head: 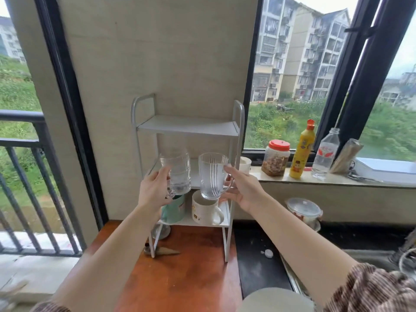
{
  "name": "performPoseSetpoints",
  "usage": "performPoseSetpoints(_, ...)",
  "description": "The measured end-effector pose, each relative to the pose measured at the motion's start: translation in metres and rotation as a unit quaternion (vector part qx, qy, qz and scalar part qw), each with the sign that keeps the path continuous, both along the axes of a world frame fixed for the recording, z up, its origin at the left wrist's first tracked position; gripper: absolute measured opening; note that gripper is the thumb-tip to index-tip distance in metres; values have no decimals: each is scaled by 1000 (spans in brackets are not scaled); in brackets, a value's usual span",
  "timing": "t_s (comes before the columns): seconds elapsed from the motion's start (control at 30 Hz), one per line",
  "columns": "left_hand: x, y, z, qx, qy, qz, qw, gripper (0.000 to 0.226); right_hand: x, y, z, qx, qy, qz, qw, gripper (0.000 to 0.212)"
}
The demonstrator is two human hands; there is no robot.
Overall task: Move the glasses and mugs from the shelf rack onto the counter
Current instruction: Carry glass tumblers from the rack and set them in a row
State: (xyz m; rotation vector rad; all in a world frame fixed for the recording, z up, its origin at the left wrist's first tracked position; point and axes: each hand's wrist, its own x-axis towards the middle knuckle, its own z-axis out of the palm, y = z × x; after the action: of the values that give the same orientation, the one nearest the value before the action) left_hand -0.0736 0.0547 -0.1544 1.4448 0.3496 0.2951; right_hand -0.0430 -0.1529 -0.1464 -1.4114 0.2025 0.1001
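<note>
The left hand (155, 190) is curled around a clear ribbed glass mug (177, 170); the right hand (245, 190) grips the handle of a clear fluted glass mug (211, 174); both mugs hang at frame centre, before the white metal shelf rack (239, 122). Neither is yet on the red-brown wooden counter (191, 266) below; a mint-green mug (174, 210) and a white ceramic mug (202, 212) wait on the lowest shelf, so I judge about half is left.

Single head-worn view, facing forward and slightly down; shelf rack (188, 128) near centre, window (292, 75) far right.
</note>
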Motion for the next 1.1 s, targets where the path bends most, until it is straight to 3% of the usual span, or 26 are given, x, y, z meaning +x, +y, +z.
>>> performPoseSetpoints(0.1,-30,-14,-3,30,-13,-24,999,21,-26,-23,-6,-5,2,9,1000,33)
performPoseSetpoints(0.27,-81,-63,-10,48,13,-75,996,17,-80,-82,-21,-8,-1,-4,1000,30)
performPoseSetpoints(0.53,-162,-193,-53,62,58,-167,982,19,-206,-218,-65,-32,29,-106,993,22)
performPoseSetpoints(0.67,-202,-270,-81,54,95,-219,969,20,-281,-286,-88,-38,54,-171,983,30)
performPoseSetpoints(0.93,-282,-437,-118,56,148,-352,923,21,-426,-415,-109,-43,106,-327,938,16)
performPoseSetpoints(1.1,-324,-547,-128,68,154,-450,877,24,-504,-491,-116,-25,123,-437,891,22)
